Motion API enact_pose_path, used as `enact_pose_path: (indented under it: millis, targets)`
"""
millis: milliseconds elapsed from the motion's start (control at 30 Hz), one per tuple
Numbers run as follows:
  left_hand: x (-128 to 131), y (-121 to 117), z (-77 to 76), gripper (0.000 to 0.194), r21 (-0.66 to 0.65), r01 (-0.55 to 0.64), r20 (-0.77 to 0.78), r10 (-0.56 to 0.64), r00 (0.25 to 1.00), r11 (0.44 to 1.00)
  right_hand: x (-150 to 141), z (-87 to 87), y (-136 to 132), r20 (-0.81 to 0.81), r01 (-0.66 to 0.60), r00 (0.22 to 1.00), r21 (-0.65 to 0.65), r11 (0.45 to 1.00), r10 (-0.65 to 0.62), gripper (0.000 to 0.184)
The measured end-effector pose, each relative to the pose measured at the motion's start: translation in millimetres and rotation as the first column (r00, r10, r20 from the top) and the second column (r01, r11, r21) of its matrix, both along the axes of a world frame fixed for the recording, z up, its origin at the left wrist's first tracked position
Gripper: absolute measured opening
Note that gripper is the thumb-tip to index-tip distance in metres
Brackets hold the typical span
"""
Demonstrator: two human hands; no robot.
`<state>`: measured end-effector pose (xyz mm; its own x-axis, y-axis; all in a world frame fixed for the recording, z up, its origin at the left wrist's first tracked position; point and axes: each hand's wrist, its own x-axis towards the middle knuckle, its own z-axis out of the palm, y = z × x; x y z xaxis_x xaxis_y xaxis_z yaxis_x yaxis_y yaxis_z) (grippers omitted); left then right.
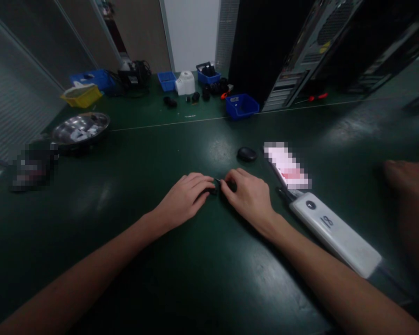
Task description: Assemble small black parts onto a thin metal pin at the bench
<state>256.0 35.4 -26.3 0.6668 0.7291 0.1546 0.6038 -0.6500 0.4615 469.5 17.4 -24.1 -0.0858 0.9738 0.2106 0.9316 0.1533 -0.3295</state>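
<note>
Both my hands rest on the dark green table near its middle, fingertips almost touching. My left hand has its fingers curled down over a small black part. My right hand is closed in a pinch on another small dark piece, with a thin pin-like tip showing between the two hands. What the pieces are is too small and dark to tell.
A black oval object lies just beyond my hands. A white flat device lies to the right, a steel bowl at left. Blue bins, a yellow bin and computer towers stand at the back. Another person's hand is at the right edge.
</note>
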Motion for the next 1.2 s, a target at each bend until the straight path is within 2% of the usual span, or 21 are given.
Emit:
enact_pose_path:
  millis: [100,167,233,300,367,433,500,600,667,700,1000,1200]
  targets:
    - [-4.4,2.7,0.1,0.033,0.023,0.047,-0.087,-0.045,0.995,0.999,1.0,-0.6,0.3,-0.013,-0.009,1.000,0.002,1.000,0.009,0.020]
    - [-19.5,7.9,-1.0,0.034,0.059,0.029,-0.131,-0.021,0.991,0.998,1.8,-1.0,0.5,-0.023,-0.016,1.000,0.000,1.000,0.016,0.021]
    - [-48.8,16.7,-2.4,0.035,0.099,-0.053,-0.141,0.067,0.988,0.994,2.5,-1.2,0.6,-0.033,-0.025,0.999,-0.006,1.000,0.025,0.021]
    - [-93.0,28.1,-3.2,0.039,0.132,-0.198,-0.148,0.217,0.965,0.971,2.7,-1.5,0.6,-0.038,-0.031,0.999,-0.014,0.999,0.031,0.021]
    - [-148.5,39.2,-3.1,0.046,0.178,-0.382,-0.198,0.413,0.889,0.907,2.7,-1.6,0.5,-0.040,-0.034,0.999,-0.018,0.999,0.033,0.022]
    - [-207.5,46.9,-3.0,0.050,0.269,-0.535,-0.263,0.596,0.759,0.801,2.5,-1.5,0.5,-0.044,-0.038,0.998,-0.021,0.999,0.037,0.022]
    - [-259.8,49.5,-3.9,0.056,0.334,-0.631,-0.315,0.714,0.626,0.700,2.2,-1.1,0.5,-0.049,-0.041,0.998,-0.023,0.999,0.040,0.022]
    - [-308.6,47.6,-6.9,0.062,0.369,-0.764,-0.283,0.847,0.449,0.529,2.0,-1.0,0.9,-0.048,-0.042,0.998,-0.028,0.999,0.041,0.022]
    - [-319.9,46.5,-9.1,0.064,0.354,-0.822,-0.238,0.893,0.381,0.445,2.1,-1.6,1.4,-0.048,-0.043,0.998,-0.032,0.999,0.041,0.022]
    - [-321.1,46.5,-10.1,0.065,0.350,-0.836,-0.221,0.904,0.366,0.424,2.2,-1.9,1.6,-0.049,-0.043,0.998,-0.032,0.999,0.042,0.022]
    - [-322.6,45.5,-15.2,0.065,0.354,-0.834,-0.150,0.906,0.396,0.423,1.6,-1.4,0.7,-0.051,-0.038,0.998,-0.036,0.999,0.037,0.022]
    - [-330.7,44.5,-20.6,0.056,0.431,-0.793,-0.081,0.894,0.440,0.430,1.2,-0.8,0.9,-0.069,-0.049,0.997,-0.028,0.998,0.047,0.021]
